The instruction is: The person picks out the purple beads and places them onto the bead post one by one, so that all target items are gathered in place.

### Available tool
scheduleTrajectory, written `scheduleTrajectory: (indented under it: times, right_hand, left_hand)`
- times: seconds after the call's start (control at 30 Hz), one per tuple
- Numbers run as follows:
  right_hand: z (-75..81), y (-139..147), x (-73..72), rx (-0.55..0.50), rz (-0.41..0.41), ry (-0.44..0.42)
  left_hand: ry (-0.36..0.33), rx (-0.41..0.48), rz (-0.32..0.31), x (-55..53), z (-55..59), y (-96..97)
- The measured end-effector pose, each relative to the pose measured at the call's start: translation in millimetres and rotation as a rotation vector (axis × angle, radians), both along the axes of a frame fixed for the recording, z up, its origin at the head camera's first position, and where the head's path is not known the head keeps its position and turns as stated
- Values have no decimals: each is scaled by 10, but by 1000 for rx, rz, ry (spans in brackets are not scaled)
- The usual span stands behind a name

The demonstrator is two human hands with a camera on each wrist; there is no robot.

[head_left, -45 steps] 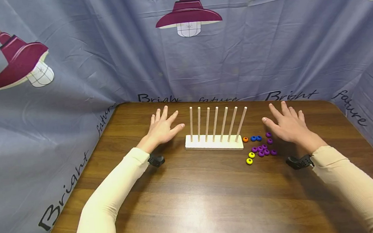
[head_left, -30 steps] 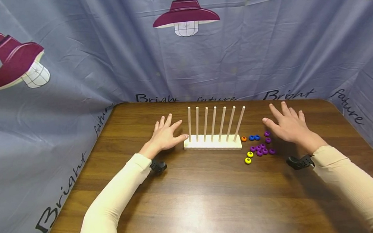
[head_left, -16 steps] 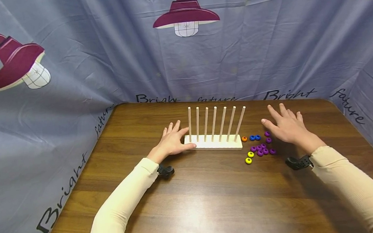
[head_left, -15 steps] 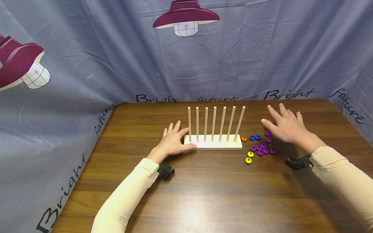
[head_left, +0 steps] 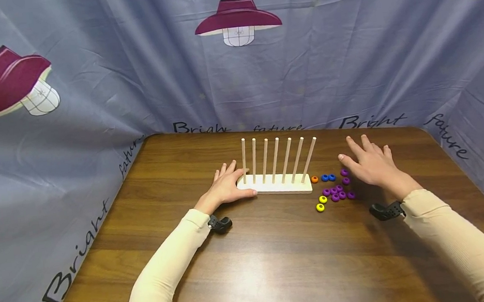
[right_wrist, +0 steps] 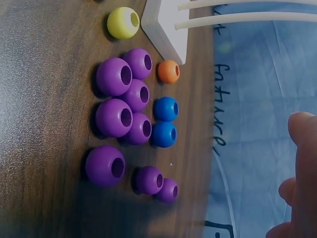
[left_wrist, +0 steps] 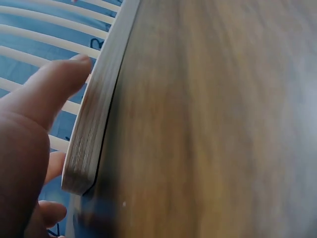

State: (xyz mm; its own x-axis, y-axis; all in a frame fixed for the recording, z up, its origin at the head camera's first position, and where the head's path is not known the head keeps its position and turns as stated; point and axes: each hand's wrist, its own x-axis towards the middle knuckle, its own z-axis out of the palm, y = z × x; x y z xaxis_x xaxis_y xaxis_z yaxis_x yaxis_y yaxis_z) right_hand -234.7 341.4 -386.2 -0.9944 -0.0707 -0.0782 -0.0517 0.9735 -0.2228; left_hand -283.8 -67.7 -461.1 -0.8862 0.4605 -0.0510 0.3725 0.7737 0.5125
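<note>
A pale wooden peg rack stands on the table, several thin upright pegs along its base. At its left end is my left hand; the thumb lies along the front edge and the index finger reaches behind, so the base end is held between them. In the left wrist view the thumb overlaps the base's edge. My right hand hovers with fingers spread, holding nothing, just right of the beads. Purple beads, blue beads, an orange bead and two yellow beads lie right of the rack.
The brown wooden table carries the rack and beads. A grey-blue curtain printed with lamps and lettering hangs behind and at both sides. Each wrist wears a black strap-mounted camera.
My left hand has come down and right onto the rack's left end, thumb in front and index finger behind. The right hand has barely moved; the beads lie as before.
</note>
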Motion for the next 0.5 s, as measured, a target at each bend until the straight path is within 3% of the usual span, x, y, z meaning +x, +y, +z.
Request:
scheduleTrajectory:
  times: [0.5]
  right_hand:
    - [18, -3, -6, 2, 3, -13]
  left_hand:
    - [50, 49, 40, 25, -91, 43]
